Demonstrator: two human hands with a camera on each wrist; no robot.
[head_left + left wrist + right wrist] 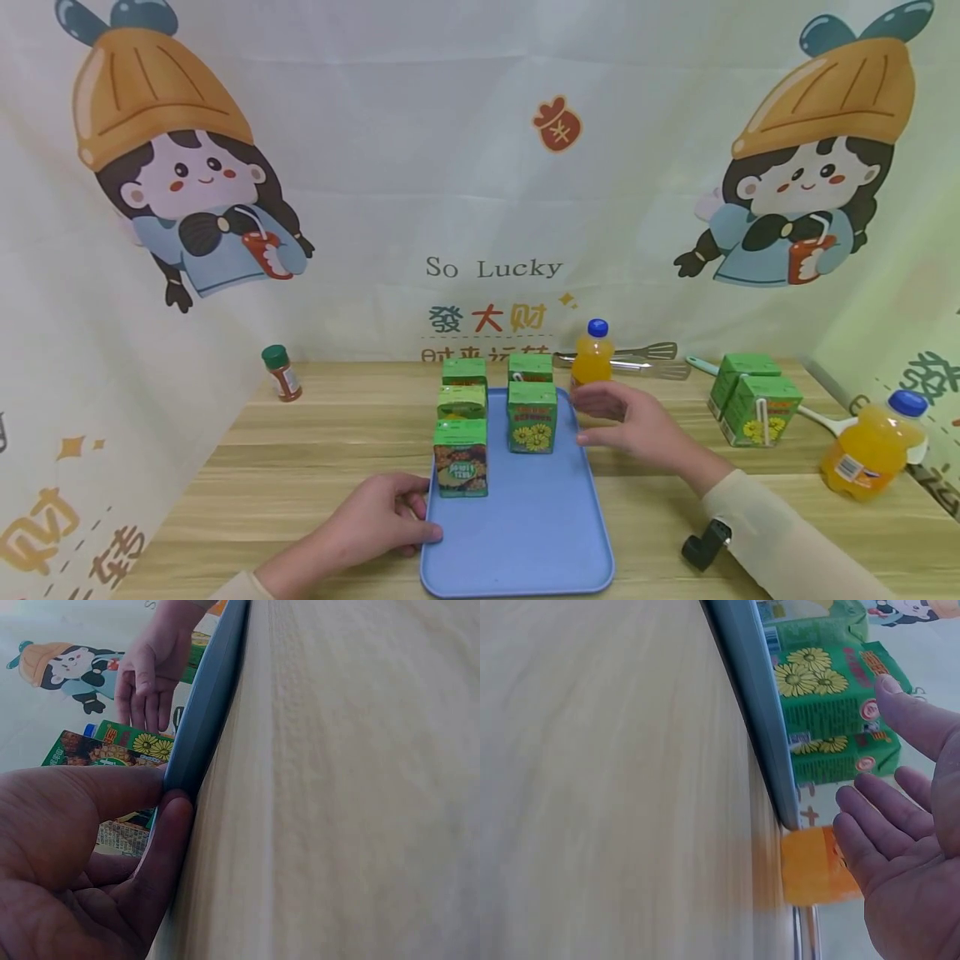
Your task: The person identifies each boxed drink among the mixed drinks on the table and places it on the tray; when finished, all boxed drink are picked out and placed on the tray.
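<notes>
1. You seem to be partway through arranging drink cartons point(532, 427) on the blue tray point(536, 537); your left hand point(381, 515) is pinching the tray's left rim, probably steadying it.
2. Your right hand point(636, 427) is hovering at the tray's far right corner, relaxed, fingers extended and grasping nothing. Whether it is touching the rim, the pictures are not making clear.
3. The next move is probably calling for one more carton in the tray's right column, which is running one short of the left. Two green cartons point(763, 410) are standing well to the right of the tray. Reaching them would mean keeping clear of the orange-drink bottle point(591, 360) just beyond the tray's far right corner.
4. The tray is resting on the wooden tabletop point(315, 467), its long sides running away from you and its near part lying bare.
5. On the tray's left side, three cartons are standing upright in a column; the nearest is showing a dark fruit print, the middle one a paler green top. On its right side, two are standing upright, the nearer one showing yellow flowers.
</notes>
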